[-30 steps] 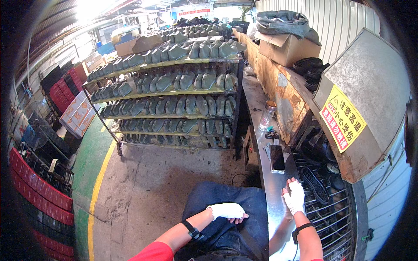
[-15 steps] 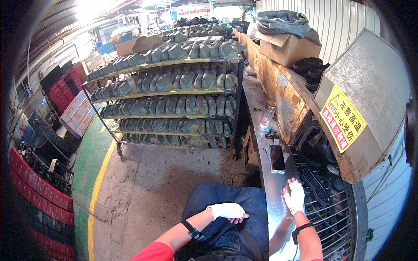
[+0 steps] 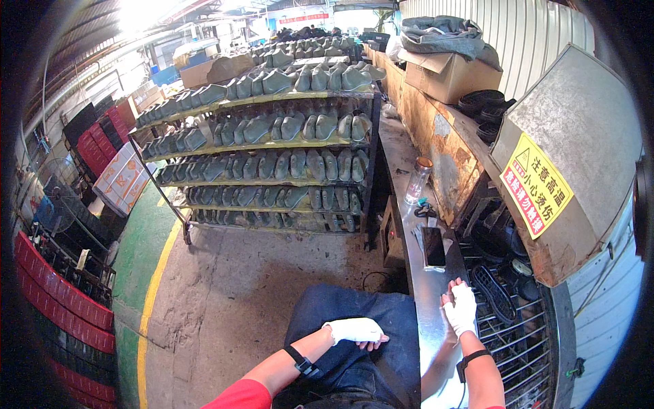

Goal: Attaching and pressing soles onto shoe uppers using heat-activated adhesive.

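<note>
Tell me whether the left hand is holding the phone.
No, the left hand rests on the lap, while the phone is on the metal counter.

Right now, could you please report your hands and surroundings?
Left hand resting on lap. Right hand at steel counter's edge. Black sole on bars alongside. Phone ahead on counter.
</note>
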Demonstrator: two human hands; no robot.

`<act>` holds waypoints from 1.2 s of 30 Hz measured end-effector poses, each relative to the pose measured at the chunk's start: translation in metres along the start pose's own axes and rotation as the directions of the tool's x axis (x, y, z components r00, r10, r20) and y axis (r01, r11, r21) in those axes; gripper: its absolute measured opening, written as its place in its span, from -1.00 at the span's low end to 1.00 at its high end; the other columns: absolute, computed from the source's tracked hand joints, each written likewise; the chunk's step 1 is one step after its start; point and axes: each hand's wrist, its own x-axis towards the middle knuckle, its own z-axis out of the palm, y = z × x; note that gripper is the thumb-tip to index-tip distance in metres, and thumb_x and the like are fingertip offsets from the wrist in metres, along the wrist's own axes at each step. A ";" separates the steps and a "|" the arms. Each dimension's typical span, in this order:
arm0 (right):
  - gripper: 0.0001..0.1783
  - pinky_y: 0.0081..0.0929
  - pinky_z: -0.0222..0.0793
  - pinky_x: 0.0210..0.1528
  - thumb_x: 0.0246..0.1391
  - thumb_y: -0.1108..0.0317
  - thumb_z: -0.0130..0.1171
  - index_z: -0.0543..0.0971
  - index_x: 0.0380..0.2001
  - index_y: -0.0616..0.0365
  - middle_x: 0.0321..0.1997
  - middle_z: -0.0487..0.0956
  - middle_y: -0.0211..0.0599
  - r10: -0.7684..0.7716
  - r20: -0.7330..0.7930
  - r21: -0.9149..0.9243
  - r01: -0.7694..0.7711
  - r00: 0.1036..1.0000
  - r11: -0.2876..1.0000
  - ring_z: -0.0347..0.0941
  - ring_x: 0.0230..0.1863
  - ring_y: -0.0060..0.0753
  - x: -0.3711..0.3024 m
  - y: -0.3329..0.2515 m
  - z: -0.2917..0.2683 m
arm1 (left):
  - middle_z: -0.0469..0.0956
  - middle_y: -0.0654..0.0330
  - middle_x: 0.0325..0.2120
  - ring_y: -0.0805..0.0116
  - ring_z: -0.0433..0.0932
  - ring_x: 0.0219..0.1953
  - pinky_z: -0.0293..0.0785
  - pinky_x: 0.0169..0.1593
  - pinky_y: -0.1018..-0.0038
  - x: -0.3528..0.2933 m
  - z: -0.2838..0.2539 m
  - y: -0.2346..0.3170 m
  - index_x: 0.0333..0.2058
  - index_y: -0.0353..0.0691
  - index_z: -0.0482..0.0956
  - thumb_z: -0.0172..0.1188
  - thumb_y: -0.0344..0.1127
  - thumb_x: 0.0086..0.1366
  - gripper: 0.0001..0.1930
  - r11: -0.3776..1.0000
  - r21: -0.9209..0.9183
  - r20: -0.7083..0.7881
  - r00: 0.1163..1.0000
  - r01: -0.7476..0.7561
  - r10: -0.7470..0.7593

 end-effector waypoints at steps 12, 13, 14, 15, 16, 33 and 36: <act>-0.41 0.00 0.25 0.54 0.10 0.23 0.45 0.66 0.21 0.13 0.40 0.56 0.06 0.002 0.012 -0.002 -0.002 1.000 1.000 0.39 0.47 0.21 -0.001 0.000 -0.001 | 0.66 0.32 -0.54 0.53 0.50 -0.59 0.37 -0.47 0.55 0.001 0.000 -0.002 -0.40 -0.14 0.74 0.29 0.25 0.44 -0.47 1.000 -0.016 -0.003 1.000 -0.011 0.011; -0.41 0.00 0.25 0.54 0.09 0.22 0.48 0.66 0.20 0.12 0.40 0.57 0.05 0.048 0.036 0.004 -0.048 0.998 0.999 0.39 0.46 0.21 -0.001 0.000 0.000 | 0.66 0.32 -0.54 0.54 0.50 -0.59 0.37 -0.47 0.55 0.002 0.000 -0.003 -0.40 -0.14 0.74 0.29 0.26 0.44 -0.47 1.000 -0.014 -0.004 1.000 -0.007 0.007; -0.41 0.00 0.25 0.54 0.09 0.22 0.48 0.66 0.20 0.11 0.41 0.56 0.05 0.007 0.009 0.001 -0.007 1.000 1.000 0.39 0.46 0.21 -0.001 0.001 0.000 | 0.66 0.32 -0.55 0.54 0.50 -0.59 0.36 -0.48 0.55 0.002 0.000 -0.004 -0.40 -0.14 0.74 0.29 0.26 0.44 -0.47 1.000 -0.012 -0.006 1.000 -0.003 0.003; -0.40 0.00 0.25 0.54 0.09 0.22 0.48 0.66 0.21 0.11 0.41 0.56 0.05 0.011 0.013 0.002 -0.011 1.000 1.000 0.39 0.47 0.21 -0.001 0.001 0.001 | 0.65 0.32 -0.55 0.54 0.50 -0.59 0.36 -0.48 0.55 0.002 0.000 -0.005 -0.40 -0.14 0.74 0.29 0.26 0.44 -0.47 1.000 -0.011 -0.008 1.000 0.001 -0.001; -0.40 0.00 0.25 0.54 0.09 0.22 0.48 0.66 0.21 0.11 0.41 0.56 0.04 0.058 0.038 0.005 -0.058 0.998 0.998 0.39 0.47 0.20 -0.001 0.002 0.001 | 0.66 0.32 -0.55 0.54 0.51 -0.59 0.36 -0.48 0.56 0.003 0.000 -0.005 -0.40 -0.14 0.74 0.29 0.26 0.44 -0.47 1.000 -0.013 -0.007 1.000 -0.002 0.002; -0.40 -0.01 0.27 0.53 0.07 0.19 0.48 0.67 0.19 0.11 0.40 0.57 0.03 0.008 0.009 -0.030 -0.008 1.000 1.000 0.41 0.45 0.20 -0.001 0.002 0.001 | 0.67 0.31 -0.54 0.53 0.50 -0.59 0.36 -0.48 0.55 -0.002 0.000 0.000 -0.41 -0.14 0.75 0.28 0.24 0.45 -0.47 0.999 -0.013 0.006 0.999 -0.035 0.035; -0.40 -0.01 0.27 0.53 0.07 0.19 0.48 0.67 0.19 0.11 0.41 0.57 0.03 0.016 0.015 -0.027 -0.016 1.000 1.000 0.41 0.45 0.19 -0.001 0.002 0.001 | 0.67 0.31 -0.54 0.53 0.50 -0.59 0.36 -0.48 0.54 -0.002 0.000 0.000 -0.41 -0.14 0.75 0.28 0.25 0.45 -0.47 0.999 0.000 -0.002 0.999 -0.038 0.038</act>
